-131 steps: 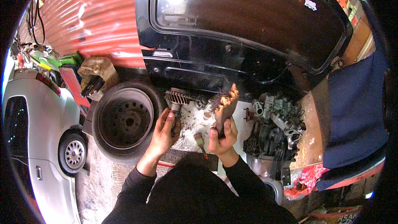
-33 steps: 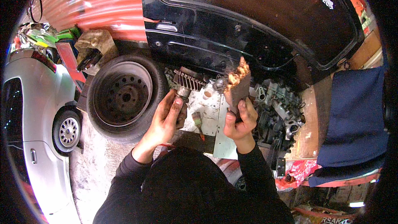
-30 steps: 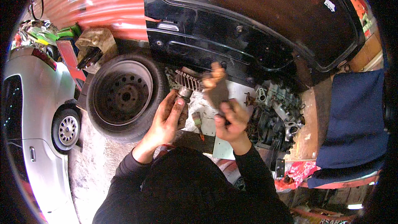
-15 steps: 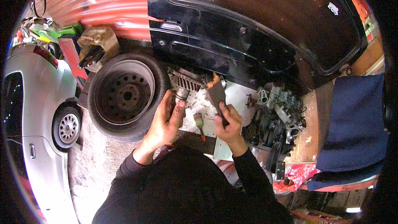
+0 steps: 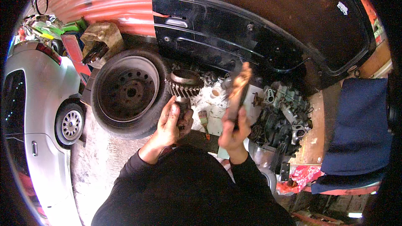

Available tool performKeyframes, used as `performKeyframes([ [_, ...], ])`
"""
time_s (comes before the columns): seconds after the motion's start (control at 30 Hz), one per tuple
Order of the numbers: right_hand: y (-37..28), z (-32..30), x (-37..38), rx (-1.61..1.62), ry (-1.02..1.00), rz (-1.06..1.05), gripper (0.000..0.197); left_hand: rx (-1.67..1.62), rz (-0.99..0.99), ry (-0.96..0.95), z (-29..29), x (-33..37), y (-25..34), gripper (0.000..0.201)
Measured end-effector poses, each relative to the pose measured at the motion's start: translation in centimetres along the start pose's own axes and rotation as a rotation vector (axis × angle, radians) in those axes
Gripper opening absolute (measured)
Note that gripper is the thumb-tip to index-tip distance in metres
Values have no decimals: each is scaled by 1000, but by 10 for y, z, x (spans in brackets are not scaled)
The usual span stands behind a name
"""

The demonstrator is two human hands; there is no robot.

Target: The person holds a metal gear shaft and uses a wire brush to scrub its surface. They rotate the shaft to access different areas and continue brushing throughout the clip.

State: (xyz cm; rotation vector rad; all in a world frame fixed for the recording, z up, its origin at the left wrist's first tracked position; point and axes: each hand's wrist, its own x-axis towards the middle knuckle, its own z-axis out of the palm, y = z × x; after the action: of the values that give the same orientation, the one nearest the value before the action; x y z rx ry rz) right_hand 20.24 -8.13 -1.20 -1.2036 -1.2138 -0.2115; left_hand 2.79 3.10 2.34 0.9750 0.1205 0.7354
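Observation:
My left hand (image 5: 173, 119) is closed round the metal shaft of a gear (image 5: 185, 86). The gear's slanted teeth and thick upper ring stand above my fingers. To its right, my right hand (image 5: 235, 132) grips a wire brush (image 5: 240, 86) by its dark handle. Golden-brown bristles run along the brush, blurred by motion, and point up and away from me. Gear and brush are apart. Between my hands, a paintbrush (image 5: 204, 121) with a greenish body and orange handle tip lies on the dirty white board (image 5: 215, 117).
A wheel with its tyre (image 5: 99, 119) lies to the left, beside the gear. Greasy engine parts (image 5: 284, 113) crowd the right. A black vehicle door panel (image 5: 217, 37) stands at the far side. Farther left is a silver car (image 5: 44, 142); dark blue cloth (image 5: 356, 125) hangs at right.
The gear has tilted, so its ring now faces up and its teeth show from the side. My right hand has moved right and slightly nearer, turning the wire brush's bristles into view.

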Motion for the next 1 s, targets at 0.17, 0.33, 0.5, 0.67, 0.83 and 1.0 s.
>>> performKeyframes([
  [0.17,-13,13,20,-17,-248,323,47,-126,-82,-35,9,-4,7,34],
  [0.33,-29,3,14,242,-115,245,49,178,-121,107,-17,4,-21,10],
  [0.5,-22,1,36,-83,-424,523,45,491,97,141,-9,7,-6,16],
  [0.67,-31,-11,14,66,-273,116,47,708,216,114,-28,6,-13,23],
  [0.83,-21,-17,40,-38,-447,634,45,1053,341,59,-38,3,-6,30],
  [1.0,-38,-36,27,-33,-460,-62,47,1236,376,64,-27,1,4,35],
])
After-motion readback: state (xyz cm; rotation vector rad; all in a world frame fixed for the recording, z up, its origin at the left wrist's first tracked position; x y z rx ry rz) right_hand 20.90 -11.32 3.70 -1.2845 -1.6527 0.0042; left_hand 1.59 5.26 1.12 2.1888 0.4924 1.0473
